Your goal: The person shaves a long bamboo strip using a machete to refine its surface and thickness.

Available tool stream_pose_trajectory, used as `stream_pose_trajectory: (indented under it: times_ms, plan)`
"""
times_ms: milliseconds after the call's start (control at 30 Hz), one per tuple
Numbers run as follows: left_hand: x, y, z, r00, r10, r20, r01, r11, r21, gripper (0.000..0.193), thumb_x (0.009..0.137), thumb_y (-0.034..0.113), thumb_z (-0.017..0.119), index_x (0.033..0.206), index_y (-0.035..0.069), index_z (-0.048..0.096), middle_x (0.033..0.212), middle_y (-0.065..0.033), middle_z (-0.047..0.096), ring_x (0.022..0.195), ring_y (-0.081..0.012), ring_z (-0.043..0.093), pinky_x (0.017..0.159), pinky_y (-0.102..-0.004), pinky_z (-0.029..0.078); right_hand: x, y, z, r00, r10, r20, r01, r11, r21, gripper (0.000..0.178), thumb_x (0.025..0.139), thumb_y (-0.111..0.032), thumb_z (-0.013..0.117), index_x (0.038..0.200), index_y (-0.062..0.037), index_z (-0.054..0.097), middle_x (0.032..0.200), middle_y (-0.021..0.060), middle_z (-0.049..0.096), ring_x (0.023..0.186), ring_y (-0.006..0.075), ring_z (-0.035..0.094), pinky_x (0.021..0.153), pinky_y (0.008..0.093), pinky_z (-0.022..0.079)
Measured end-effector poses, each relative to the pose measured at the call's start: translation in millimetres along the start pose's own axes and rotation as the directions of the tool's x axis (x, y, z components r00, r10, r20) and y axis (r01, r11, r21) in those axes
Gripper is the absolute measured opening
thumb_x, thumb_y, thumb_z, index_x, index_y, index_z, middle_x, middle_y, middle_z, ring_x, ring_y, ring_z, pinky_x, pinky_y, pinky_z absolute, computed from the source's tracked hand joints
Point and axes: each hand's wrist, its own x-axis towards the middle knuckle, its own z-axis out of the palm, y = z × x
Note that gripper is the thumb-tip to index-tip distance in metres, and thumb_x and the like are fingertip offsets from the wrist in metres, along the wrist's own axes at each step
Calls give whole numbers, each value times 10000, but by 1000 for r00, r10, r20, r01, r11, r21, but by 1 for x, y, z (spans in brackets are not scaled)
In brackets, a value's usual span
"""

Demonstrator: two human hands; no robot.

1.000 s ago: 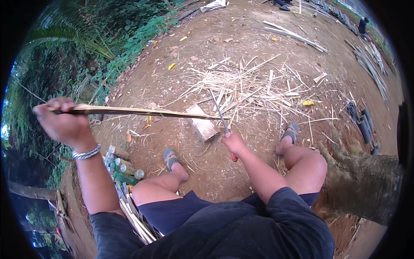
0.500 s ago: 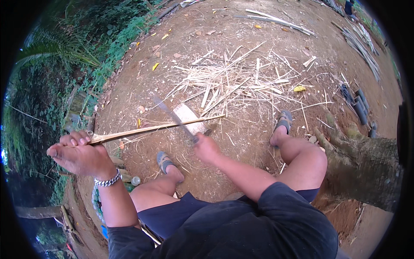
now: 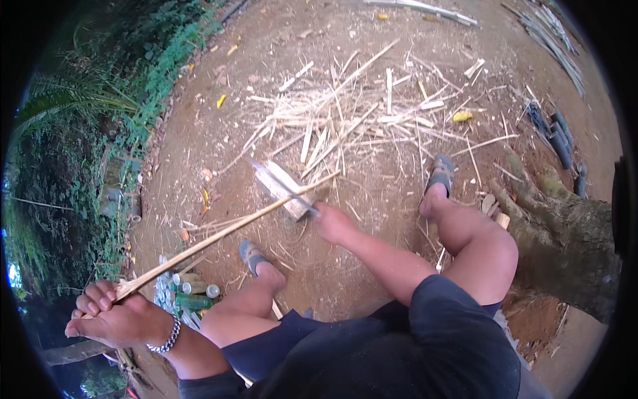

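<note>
Left hand (image 3: pixel 100 311) gripping pale strip (image 3: pixel 222 231) at one end, presumably steadying it; right hand (image 3: pixel 332 223) gripping knife (image 3: pixel 278 183), crossing strip above wooden block (image 3: pixel 286 177), probably serving as support

A person's left hand (image 3: pixel 123 318) closes in a grip low and wide of the body, the fingers curled over and the thumb pointing outward to the left. The left forearm (image 3: pixel 196 352) runs out from the side, knuckles leading. The right arm (image 3: pixel 382 258) stretches forward and inward between parted knees, its wrist nearly in line with the forearm. The right hand (image 3: pixel 333 224), slightly blurred, is clenched in a fist ahead of the torso, farther forward than the left. The two hands are well apart, both legs bent.
</note>
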Motion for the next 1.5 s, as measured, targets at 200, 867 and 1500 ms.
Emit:
stream_pose_trajectory:
  times_ms: [200, 867, 1500]
  plan:
    - [24, -22, -14, 997, -69, 29, 70, 997, -37, 459, 960, 473, 493, 674, 114, 471, 613, -3, 444, 500, -113, 391, 443, -229, 358, 34, 100, 7, 983, 185, 3, -185, 982, -48, 322, 842, -82, 570, 1163, -69, 566, 894, 207, 658, 826, 338, 659, 738, 442, 530]
    - [78, -58, -51, 989, -109, -103, 131, 963, 237, 573, 1005, 494, 357, 578, 112, 366, 519, -5, 369, 458, -110, 373, 451, -220, 337, 108, 152, -24, 935, 337, 107, -305, 922, -239, 266, 859, -153, 572, 1110, -67, 591, 1014, 177, 656, 939, 328, 649, 830, 445, 519]
    - [72, -53, -76, 936, -175, 306, 254, 937, -240, 359, 845, 378, 702, 755, 94, 501, 683, 13, 426, 498, -78, 371, 479, -196, 353, 92, 162, -18, 902, 414, 121, -374, 890, -262, 311, 827, -220, 587, 1061, -21, 637, 990, 224, 671, 911, 381, 653, 798, 436, 521]
